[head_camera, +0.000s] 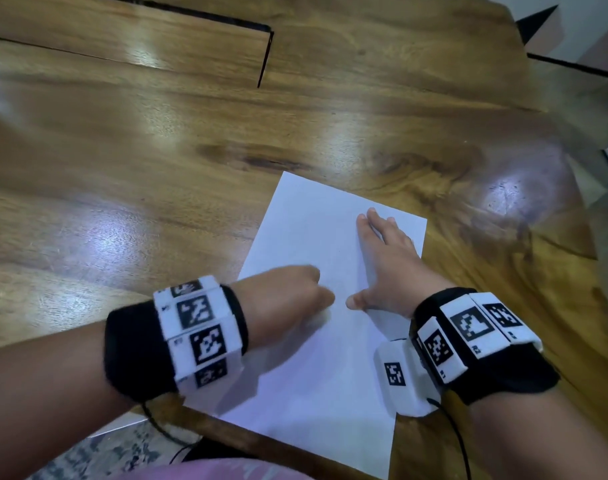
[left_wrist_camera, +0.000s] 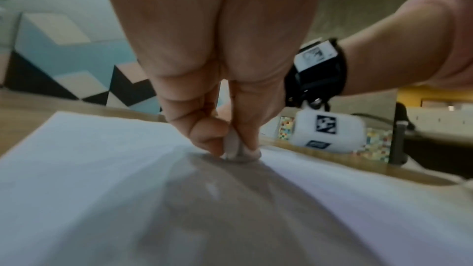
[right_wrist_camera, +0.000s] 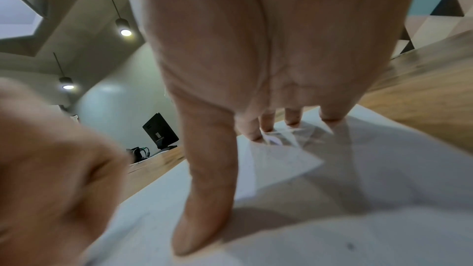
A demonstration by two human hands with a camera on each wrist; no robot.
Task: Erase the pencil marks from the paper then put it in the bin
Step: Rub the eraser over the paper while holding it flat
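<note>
A white sheet of paper (head_camera: 306,237) lies on the wooden table (head_camera: 157,150) near its front edge. My left hand (head_camera: 325,303) pinches a small pale eraser (left_wrist_camera: 234,149) between thumb and fingers and presses its tip onto the paper (left_wrist_camera: 89,169) near the sheet's middle. To its right, my right hand (head_camera: 368,261) lies flat on the sheet with fingers spread, holding it down. From the right wrist, the thumb and fingertips (right_wrist_camera: 202,230) press on the paper (right_wrist_camera: 371,219). The pencil marks are too faint to make out. No bin is in view.
The table's front edge (head_camera: 226,427) runs under my forearms, with a cable (head_camera: 157,424) hanging below it. A dark seam (head_camera: 264,57) cuts the tabletop at the back. Patterned floor (head_camera: 572,36) shows past the table's right end.
</note>
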